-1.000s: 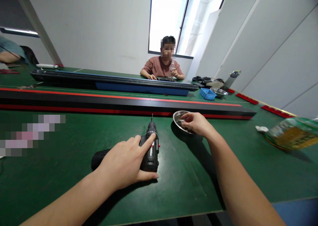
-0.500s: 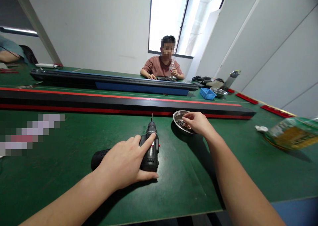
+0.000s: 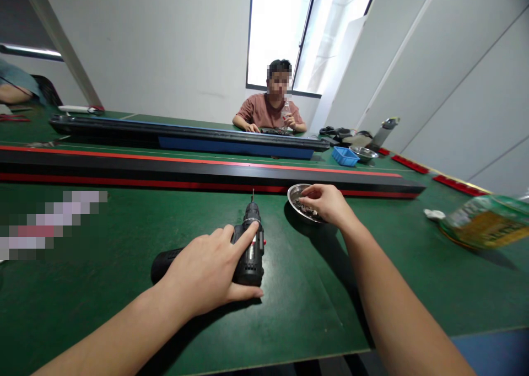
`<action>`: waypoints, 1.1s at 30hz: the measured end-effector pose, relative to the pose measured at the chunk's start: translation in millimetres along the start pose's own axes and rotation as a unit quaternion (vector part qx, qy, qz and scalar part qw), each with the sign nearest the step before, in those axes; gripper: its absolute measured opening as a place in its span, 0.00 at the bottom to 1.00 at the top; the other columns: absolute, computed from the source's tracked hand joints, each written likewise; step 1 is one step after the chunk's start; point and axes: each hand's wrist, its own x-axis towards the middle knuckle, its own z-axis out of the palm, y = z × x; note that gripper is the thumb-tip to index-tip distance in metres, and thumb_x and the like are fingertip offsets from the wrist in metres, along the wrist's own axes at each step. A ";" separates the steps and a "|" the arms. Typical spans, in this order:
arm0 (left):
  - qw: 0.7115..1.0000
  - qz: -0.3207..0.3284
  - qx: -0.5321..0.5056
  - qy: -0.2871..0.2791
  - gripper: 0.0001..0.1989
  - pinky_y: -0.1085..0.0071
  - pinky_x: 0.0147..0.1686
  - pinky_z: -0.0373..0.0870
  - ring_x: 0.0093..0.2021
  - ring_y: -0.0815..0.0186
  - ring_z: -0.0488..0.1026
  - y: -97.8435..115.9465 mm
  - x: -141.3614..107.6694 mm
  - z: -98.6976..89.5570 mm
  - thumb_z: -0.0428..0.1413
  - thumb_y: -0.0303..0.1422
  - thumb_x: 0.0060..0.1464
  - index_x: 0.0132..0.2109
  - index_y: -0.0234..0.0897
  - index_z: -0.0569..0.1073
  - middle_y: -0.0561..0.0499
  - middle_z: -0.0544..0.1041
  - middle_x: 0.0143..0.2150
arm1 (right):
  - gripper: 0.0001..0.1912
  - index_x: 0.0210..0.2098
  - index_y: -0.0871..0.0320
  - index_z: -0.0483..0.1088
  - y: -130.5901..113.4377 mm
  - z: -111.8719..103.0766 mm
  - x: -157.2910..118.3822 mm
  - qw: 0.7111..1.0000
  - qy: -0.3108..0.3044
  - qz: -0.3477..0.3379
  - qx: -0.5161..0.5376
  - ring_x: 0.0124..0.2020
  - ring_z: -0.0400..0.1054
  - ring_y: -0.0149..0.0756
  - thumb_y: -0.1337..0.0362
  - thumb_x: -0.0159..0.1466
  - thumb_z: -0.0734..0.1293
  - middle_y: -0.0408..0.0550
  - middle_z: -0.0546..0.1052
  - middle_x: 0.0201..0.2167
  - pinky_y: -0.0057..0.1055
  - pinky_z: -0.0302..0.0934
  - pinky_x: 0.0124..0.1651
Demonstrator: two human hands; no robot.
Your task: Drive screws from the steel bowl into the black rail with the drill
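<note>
A black cordless drill (image 3: 250, 254) lies on its side on the green table, its bit pointing away toward a long bar. My left hand (image 3: 209, 268) is wrapped over the drill's grip, with the index finger along the body and the thumb behind it. To the right stands a round metal bowl (image 3: 292, 198) holding many small dark pieces, perhaps screws. My right hand (image 3: 324, 202) is over the bowl, thumb and fingers pinched together down at the pieces. Whatever is between those fingertips is too small to make out.
A long black bar with red stripes (image 3: 198, 169) crosses the table just beyond the drill. Behind it lies another dark bar (image 3: 185, 130). Far right are a blue tray (image 3: 345, 156) and a large plastic jar (image 3: 487, 221). Opposite sits a person (image 3: 268, 111) holding a bottle.
The fingers of my right hand have shifted slightly left and lower within the bowl. My left hand and the drill stay where they were.
</note>
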 end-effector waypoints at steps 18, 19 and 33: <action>1.000 0.005 -0.015 -0.015 0.55 0.53 0.41 0.77 0.45 0.45 0.78 3.4 -3.1 -6.3 0.55 0.65 0.50 0.76 0.46 0.46 0.38 0.75 0.51 | 0.09 0.40 0.59 0.78 -35.2 20.5 -7.7 0.989 0.039 -0.112 0.093 0.34 0.77 0.37 0.60 0.66 0.68 0.50 0.83 0.33 0.30 0.66 0.40; 1.000 0.006 -0.016 -0.016 0.55 0.53 0.41 0.77 0.45 0.45 0.78 3.7 -3.5 -6.8 0.55 0.65 0.50 0.76 0.46 0.46 0.38 0.75 0.51 | 0.10 0.41 0.59 0.77 -39.4 22.1 -7.9 0.988 0.027 -0.115 0.103 0.32 0.76 0.36 0.60 0.67 0.67 0.49 0.82 0.31 0.30 0.66 0.39; 0.999 0.006 -0.038 -0.019 0.56 0.51 0.43 0.77 0.45 0.46 0.78 3.7 -5.2 -7.6 0.57 0.65 0.48 0.76 0.46 0.48 0.40 0.74 0.50 | 0.17 0.51 0.56 0.72 -69.3 113.3 25.0 0.990 0.013 -0.142 -0.020 0.47 0.75 0.47 0.73 0.68 0.58 0.57 0.80 0.47 0.38 0.64 0.51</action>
